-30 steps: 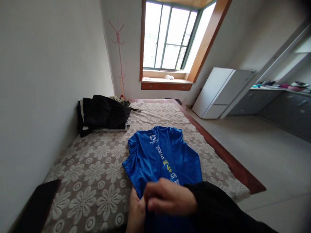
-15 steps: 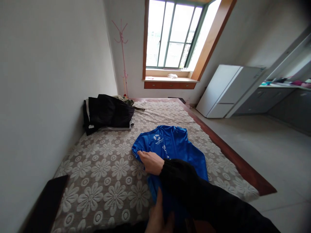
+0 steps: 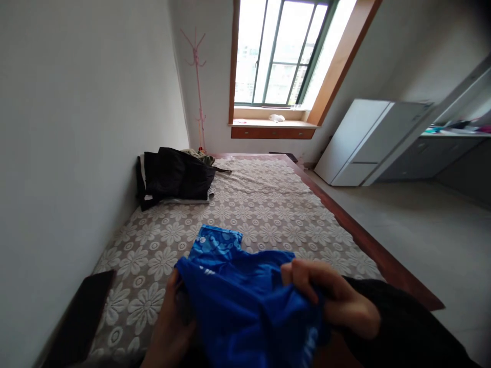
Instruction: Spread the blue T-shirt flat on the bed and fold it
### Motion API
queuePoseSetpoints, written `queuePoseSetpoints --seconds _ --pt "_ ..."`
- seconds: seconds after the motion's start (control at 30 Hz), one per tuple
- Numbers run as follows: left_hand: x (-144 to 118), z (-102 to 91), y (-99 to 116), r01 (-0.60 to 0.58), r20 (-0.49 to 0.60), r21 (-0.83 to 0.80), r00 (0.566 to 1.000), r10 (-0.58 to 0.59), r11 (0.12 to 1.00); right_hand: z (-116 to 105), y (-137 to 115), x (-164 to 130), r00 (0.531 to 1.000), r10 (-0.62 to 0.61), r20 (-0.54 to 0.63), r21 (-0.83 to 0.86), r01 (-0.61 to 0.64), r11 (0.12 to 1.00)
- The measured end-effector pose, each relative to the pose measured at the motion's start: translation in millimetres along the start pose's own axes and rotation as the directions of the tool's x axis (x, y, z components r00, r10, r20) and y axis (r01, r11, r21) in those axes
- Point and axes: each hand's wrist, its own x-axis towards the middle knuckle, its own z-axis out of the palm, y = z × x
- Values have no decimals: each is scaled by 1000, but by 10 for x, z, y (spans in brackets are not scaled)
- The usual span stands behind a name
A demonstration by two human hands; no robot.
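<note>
A blue shirt with white print is bunched up between my hands at the near edge of the bed. Part of it, a lighter patterned piece, lies flat on the flowered bedspread. My right hand pinches the cloth on the right side, its fingers curled over the fabric. On the left, my left hand grips the shirt's other side, with its fingers partly hidden behind the cloth. The shirt's lower part hangs toward me and is blurred.
A pile of dark folded clothes lies on the bed against the left wall. The bed's wooden edge runs along the right. Beyond stand a pink coat rack, a window sill and a white fridge.
The shirt has been lifted and pulled toward me, its near part now raised. My right hand has moved from the shirt's left side to its right; my left hand has come up at the left.
</note>
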Motion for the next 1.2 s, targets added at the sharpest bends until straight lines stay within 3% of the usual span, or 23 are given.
queuePoseSetpoints --seconds 0.1,0.17,0.23,0.3,0.4,0.47,0.53,0.6,0.7,0.8,0.87,0.93,1.03,1.13,1.2 --pt "107 54 -36 -148 -165 238 968 190 960 -391 295 -80 952 83 -295 -25 -94 995" --pt "243 90 -27 -202 -170 327 948 268 923 -688 564 -104 885 166 -435 -93 -227 969" --pt "392 92 23 -241 -160 401 931 327 884 -983 854 -146 808 217 -548 -228 -394 890" --pt "519 64 94 -275 -85 466 932 352 841 -1224 1123 -213 778 151 -610 -425 -482 766" --pt "642 2 179 -294 126 503 955 267 813 -1378 1393 -308 863 -35 -504 -710 -391 586" --pt "709 -44 209 -273 177 504 961 211 820 -1346 1459 -315 933 -45 -357 -799 -280 533" --pt "793 -94 229 -266 187 499 962 197 825 -1274 1465 -258 974 0 -227 -838 -195 509" --pt "890 -143 255 -303 237 547 950 202 780 -1226 1460 -156 990 41 -137 -870 -140 473" --pt "997 -179 316 -354 333 700 930 155 621 -1244 1487 4 992 105 -67 -904 -105 415" --pt "1011 -165 371 -337 344 809 936 77 482 -1300 1524 85 988 156 -19 -925 -77 372" --pt "991 -151 386 -332 338 832 939 69 444 -1320 1512 81 990 142 -16 -912 -73 404" --pt "970 -149 391 -342 337 801 936 101 491 -1328 1442 43 993 102 -63 -859 -106 502" --pt "951 -171 445 -335 279 635 940 198 696 -1347 1189 -30 986 61 -155 -752 -158 640" --pt "940 -208 647 -303 132 409 953 273 861 -1364 761 -81 973 -12 -230 -758 -172 629" --pt "905 -231 896 -320 47 304 946 321 898 -1340 414 -110 953 -98 -288 -803 -184 567"
